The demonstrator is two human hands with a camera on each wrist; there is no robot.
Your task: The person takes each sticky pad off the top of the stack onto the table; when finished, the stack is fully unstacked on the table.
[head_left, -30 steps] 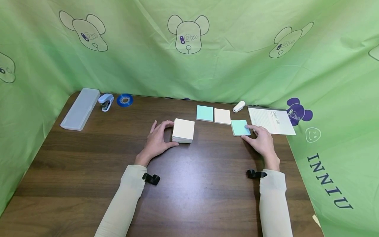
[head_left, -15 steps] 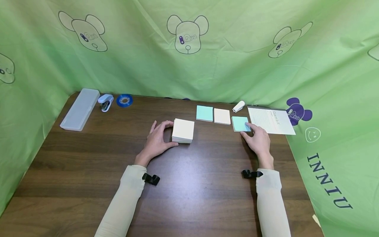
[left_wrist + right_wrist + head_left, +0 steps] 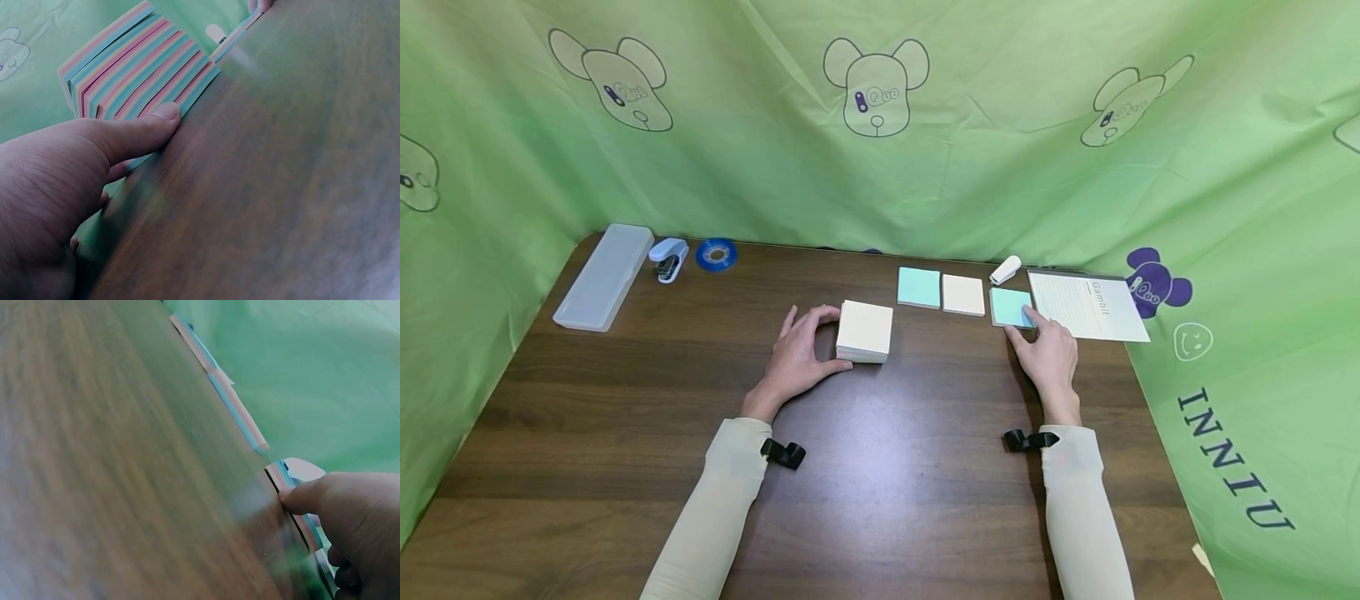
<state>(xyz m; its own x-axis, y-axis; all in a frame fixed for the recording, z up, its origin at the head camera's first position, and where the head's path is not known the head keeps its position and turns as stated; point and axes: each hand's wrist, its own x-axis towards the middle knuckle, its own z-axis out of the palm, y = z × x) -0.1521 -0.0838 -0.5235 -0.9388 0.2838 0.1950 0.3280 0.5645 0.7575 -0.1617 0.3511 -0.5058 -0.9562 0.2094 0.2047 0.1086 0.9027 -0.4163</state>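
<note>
A tall stack of sticky notes (image 3: 864, 327), cream on top with striped pastel edges, stands on the table. My left hand (image 3: 797, 360) holds it from the left, thumb along the near side and fingers at the far side. In the left wrist view, the thumb presses the lower edge of the striped stack (image 3: 134, 69). Farther right, my right hand (image 3: 1051, 354) pinches a thin turquoise-topped sticky note pad (image 3: 1011, 307) lying on the table. The right wrist view has the thumb on the edge of that pad (image 3: 312, 536); the other fingers are partly hidden.
Along the back lie a turquoise pad (image 3: 918, 287), a cream pad (image 3: 963, 295), a white stapler-like item (image 3: 1005, 269) and a notebook (image 3: 1090, 305). At the back left are a translucent case (image 3: 604, 277), a small stapler (image 3: 668, 258) and blue tape (image 3: 717, 254). A green curtain (image 3: 880, 183) hangs behind.
My right hand has slid the turquoise pad away toward the back edge, to beside the cream pad. The left hand and tall stack have stayed in place.
</note>
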